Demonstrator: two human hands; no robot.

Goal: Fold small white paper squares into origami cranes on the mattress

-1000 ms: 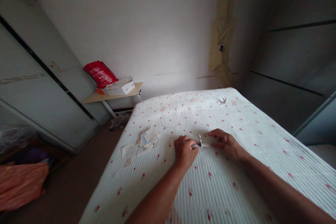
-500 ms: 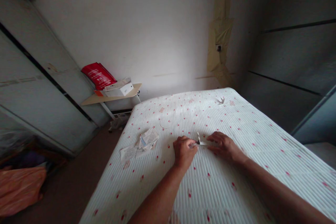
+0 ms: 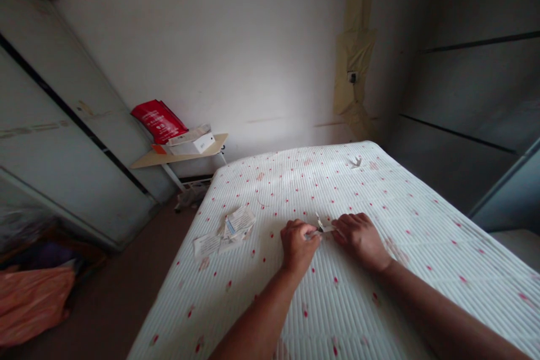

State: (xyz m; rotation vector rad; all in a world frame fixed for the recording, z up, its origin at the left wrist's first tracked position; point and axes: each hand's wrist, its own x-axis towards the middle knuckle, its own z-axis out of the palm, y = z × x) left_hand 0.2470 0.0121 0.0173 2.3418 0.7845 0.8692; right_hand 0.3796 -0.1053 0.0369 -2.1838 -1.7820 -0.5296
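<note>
Over the patterned mattress [image 3: 270, 287], my left hand [image 3: 298, 243] is closed in a pinch on one end of a small object [image 3: 326, 229]. That object looks whitish with a dark spot, and a thin pale piece sticks up from it; its kind is too small to make out. My right hand [image 3: 363, 241] meets its other end, fingers bent and pressed together on the white strip. The fingers of both hands hide much of it. Left of my hands lie crumpled printed papers [image 3: 239, 223], and a small white scrap [image 3: 355, 162] rests near the far edge.
A small table [image 3: 219, 142] at the back left holds a red bag [image 3: 159, 121] and a white box [image 3: 193, 145]. Large cabinets [image 3: 63, 95] stand to the left and a dark wardrobe [image 3: 464, 90] to the right. Orange cloth [image 3: 34, 304] lies low at left.
My right hand has moved in toward the left, its fingers closing on the white strip. My left hand has shifted slightly right, still pinching the small object.
</note>
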